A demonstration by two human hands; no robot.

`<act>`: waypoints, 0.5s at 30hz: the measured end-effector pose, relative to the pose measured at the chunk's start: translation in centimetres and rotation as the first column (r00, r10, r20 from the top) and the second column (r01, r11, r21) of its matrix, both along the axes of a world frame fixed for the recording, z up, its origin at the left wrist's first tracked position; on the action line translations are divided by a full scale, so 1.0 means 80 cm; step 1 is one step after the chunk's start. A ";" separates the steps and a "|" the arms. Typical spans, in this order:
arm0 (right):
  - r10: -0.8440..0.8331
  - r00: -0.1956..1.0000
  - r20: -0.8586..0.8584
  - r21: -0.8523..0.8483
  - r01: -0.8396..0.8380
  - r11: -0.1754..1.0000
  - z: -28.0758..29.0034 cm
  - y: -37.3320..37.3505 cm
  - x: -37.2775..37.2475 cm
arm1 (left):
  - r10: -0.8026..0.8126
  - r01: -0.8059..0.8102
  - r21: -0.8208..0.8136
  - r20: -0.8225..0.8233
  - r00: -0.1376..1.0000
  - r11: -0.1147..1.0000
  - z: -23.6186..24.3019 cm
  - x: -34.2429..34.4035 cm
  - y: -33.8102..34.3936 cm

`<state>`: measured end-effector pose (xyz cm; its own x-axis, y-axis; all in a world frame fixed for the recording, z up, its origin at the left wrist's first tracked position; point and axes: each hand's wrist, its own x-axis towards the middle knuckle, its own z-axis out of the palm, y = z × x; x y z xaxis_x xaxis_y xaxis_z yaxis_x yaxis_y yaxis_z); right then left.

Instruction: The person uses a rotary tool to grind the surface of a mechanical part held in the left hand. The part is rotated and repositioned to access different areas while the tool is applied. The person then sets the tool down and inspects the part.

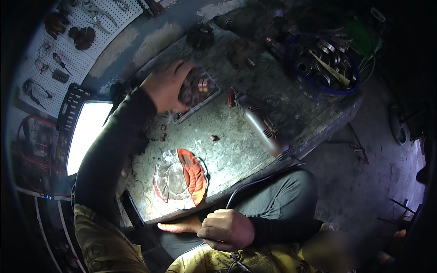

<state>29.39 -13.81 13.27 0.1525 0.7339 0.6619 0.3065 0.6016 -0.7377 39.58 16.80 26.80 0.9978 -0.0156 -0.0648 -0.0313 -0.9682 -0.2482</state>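
My left hand (168, 86) reaches over the bench, with thumb and fingers spread around the left side of a clear plastic box (196, 109). Blurred dark parts and a coppery ringed piece (205, 85) lie inside; I cannot tell whether the fingertips touch them. Low over my lap, my right hand (226, 230) is closed with its fingers curled, and whatever it grips is hidden. A bare skin-coloured part (180, 225), perhaps a foot, shows beside it. Small copper-coloured pieces (163, 132) are scattered near the box, and another small piece (214, 137) lies farther right.
A grey power tool (261, 125) lies on the workbench (227, 159), its cable hanging over the front edge. An orange and grey cloth pad (193, 175) is near that edge. A bright lamp (88, 136) stands left. A blue-rimmed bucket (334, 92) of metal rings is far right.
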 end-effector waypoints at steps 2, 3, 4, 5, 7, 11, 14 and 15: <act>-0.008 1.000 -0.017 -0.015 0.007 1.000 -0.002 0.000 0.006 | -0.022 0.023 0.022 -0.042 0.999 1.000 -0.001 0.056 0.018; -0.009 1.000 -0.030 -0.025 0.009 1.000 -0.004 0.002 0.009 | -0.060 0.067 0.086 -0.077 0.995 0.994 -0.004 0.080 0.027; 0.001 0.999 -0.048 -0.027 -0.002 1.000 -0.005 0.002 0.012 | -0.115 0.129 0.159 -0.096 0.989 0.979 -0.010 0.103 0.035; -0.006 0.998 -0.069 -0.003 0.006 1.000 -0.007 0.003 0.016 | -0.140 0.170 0.242 -0.137 0.981 0.955 -0.016 0.119 0.044; -0.016 0.995 -0.099 -0.030 0.013 0.999 -0.010 0.005 0.020 | -0.225 0.248 0.252 -0.118 0.967 0.935 -0.030 0.143 0.060; 0.026 0.994 -0.102 -0.088 -0.035 0.996 -0.024 0.007 0.029 | -0.291 0.339 0.296 -0.196 0.937 0.893 -0.058 0.174 0.087; 0.019 0.972 -0.233 -0.043 -0.030 0.999 -0.032 0.014 0.029 | -0.326 0.366 0.326 -0.170 0.930 0.872 -0.074 0.186 0.102; 0.064 0.945 -0.320 -0.118 -0.107 0.987 -0.032 0.015 0.029 | -0.290 0.327 0.333 -0.159 0.944 0.884 -0.077 0.190 0.106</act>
<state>31.74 -12.65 10.69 0.2698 0.8306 0.4872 -0.0020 0.5065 -0.8623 54.76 25.25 20.64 0.9338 -0.2791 -0.2238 -0.3574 -0.7563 -0.5479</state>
